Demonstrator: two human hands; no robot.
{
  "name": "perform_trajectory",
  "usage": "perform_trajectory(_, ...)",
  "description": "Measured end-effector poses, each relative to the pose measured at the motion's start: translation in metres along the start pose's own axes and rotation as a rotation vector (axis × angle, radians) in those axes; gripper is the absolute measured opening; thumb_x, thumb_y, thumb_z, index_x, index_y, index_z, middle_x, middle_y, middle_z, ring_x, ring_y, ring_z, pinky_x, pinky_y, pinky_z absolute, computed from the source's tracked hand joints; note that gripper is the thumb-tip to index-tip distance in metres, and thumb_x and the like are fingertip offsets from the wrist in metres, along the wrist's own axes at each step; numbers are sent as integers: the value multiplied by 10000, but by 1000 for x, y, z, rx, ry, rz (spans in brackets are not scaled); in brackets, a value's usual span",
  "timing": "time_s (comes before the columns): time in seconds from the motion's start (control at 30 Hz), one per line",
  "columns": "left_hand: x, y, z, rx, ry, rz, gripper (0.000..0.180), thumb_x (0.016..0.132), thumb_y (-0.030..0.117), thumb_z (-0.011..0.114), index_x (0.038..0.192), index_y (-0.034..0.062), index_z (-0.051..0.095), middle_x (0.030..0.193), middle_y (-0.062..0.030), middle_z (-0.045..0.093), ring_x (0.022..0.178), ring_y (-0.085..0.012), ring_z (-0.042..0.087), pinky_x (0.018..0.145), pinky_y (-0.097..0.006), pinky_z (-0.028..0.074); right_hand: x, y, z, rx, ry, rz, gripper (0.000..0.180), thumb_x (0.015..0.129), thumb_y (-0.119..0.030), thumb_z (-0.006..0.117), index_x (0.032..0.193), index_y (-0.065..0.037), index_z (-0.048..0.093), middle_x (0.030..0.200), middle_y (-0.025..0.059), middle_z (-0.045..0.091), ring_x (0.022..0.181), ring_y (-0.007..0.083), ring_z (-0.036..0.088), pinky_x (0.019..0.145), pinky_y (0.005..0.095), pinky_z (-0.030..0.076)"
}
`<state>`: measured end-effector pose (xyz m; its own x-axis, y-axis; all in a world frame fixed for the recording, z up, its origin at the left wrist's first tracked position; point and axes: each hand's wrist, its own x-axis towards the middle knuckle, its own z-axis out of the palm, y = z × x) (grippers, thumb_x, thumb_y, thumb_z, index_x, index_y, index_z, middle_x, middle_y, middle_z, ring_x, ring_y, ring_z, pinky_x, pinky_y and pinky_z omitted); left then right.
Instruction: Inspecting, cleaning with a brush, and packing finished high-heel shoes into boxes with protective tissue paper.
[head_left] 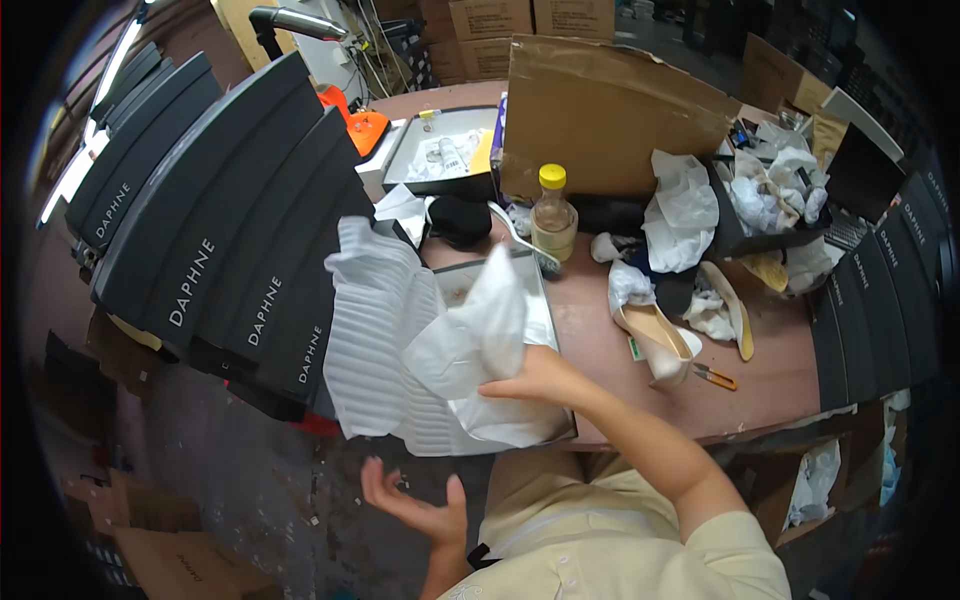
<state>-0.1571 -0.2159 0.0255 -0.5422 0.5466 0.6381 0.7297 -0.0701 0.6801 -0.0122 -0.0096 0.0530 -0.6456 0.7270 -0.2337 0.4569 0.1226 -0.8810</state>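
Head view: at frame centre the right hand (535,378) pinches a crumpled sheet of white tissue paper (480,335) over an open shoe box (545,300) on the brown table (780,375). The left hand (420,505), lower centre, hangs open, palm up, fingers spread, holding nothing. This looks like the packing-paper step; tucking the sheet flat would need both hands. A beige high-heeled shoe (655,340) lies right of the box.

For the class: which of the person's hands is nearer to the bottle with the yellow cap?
Right. The right hand grips white tissue paper just below the bottle. The left hand hangs open off the table edge, farther away.
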Motion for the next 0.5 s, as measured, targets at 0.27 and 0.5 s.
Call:
perform_trajectory(0.27, 54, -19, 46, -729, -101, -616, 448, 942, 269, 497, 1227, -73, 445, 1214, -163, 517, 1103, -239, 496, 960, -379, 376, 19, -3, 24, -814, -27, -74, 689, 748, -606, 584, 928, 56, 649, 912, 212, 619, 891, 344, 605, 764, 403, 496)
perform_trajectory(0.5, 55, 21, 73, -172, -1141, 343, 576, 867, 365, 526, 1284, -24, 444, 1282, -245, 463, 1248, -414, 357, 1042, -546, 205, -25, 35, -157, -1265, 638, 198, 328, 723, -292, 695, 920, -48, 600, 1029, 117, 536, 1023, 288, 500, 763, 381, 482)
